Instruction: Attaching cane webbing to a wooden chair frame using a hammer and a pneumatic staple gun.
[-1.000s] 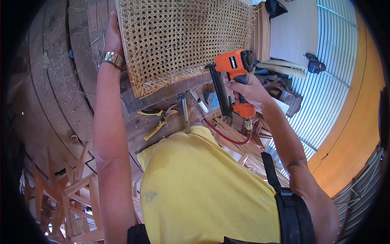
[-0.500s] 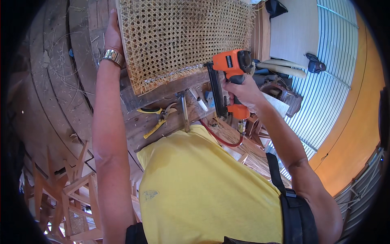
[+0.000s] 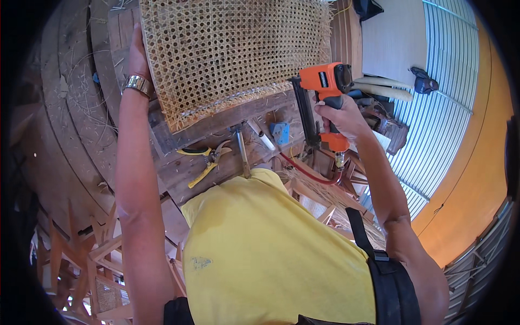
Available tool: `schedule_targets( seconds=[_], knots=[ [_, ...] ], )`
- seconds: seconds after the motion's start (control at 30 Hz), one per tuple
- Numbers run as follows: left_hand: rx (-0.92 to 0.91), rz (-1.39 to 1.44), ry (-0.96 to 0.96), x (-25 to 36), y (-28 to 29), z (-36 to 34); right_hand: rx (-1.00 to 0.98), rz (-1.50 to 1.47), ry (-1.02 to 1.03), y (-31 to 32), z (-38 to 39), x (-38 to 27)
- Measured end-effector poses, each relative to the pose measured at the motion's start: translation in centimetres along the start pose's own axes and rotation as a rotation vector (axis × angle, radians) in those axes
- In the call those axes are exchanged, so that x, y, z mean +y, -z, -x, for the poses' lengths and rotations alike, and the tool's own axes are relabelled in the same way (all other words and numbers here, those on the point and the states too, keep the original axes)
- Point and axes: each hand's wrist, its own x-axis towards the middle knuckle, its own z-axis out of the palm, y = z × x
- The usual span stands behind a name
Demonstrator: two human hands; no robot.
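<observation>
Right hand [image 3: 340, 115] is wrapped tight around the grip of an orange pneumatic nail gun [image 3: 324, 103], holding it upright just off the lower right corner of the woven cane panel [image 3: 233, 51]. The gun's long black magazine points down toward the wooden tabletop [image 3: 216, 157], and a red air hose [image 3: 303, 172] loops away from its base. Over on the other side, the left hand [image 3: 138, 54], with a metal watch [image 3: 137, 84] at the wrist, lies pressed flat along the left edge of the cane panel, fingers stretched out, gripping nothing. The panel lies across the tabletop, its frayed lower edge resting on a dark wooden rail. Just below that rail lie yellow-handled pliers [image 3: 205, 158], a hammer [image 3: 241, 151] beside them, a white tube-shaped item [image 3: 261, 136] and a small blue object [image 3: 279, 132]. The person's yellow shirt [image 3: 271, 254] fills the foreground. Wooden chair frames [image 3: 81, 260] stand at lower left.
</observation>
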Motion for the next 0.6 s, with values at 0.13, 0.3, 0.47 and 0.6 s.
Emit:
schedule_targets(
  seconds=[0.13, 0.3, 0.47, 0.6],
  knots=[
    [0.053, -0.025, -0.002, 0.2, -0.6, 0.6, -0.052, 0.011, 0.026, 0.3, -1.1, 0.7],
    [0.075, -0.014, -0.005, 0.2, -0.8, 0.7, -0.100, 0.005, 0.003, 0.1, -1.5, 1.2],
    [0.069, 0.024, -0.018, 0.1, -0.6, 0.3, -0.137, 0.025, 0.051, -0.3, -1.9, 1.3],
    [0.075, 0.023, -0.037, 0.2, -0.8, 0.5, -0.147, 0.106, -0.004, -0.4, -2.1, 1.1]
  ],
)
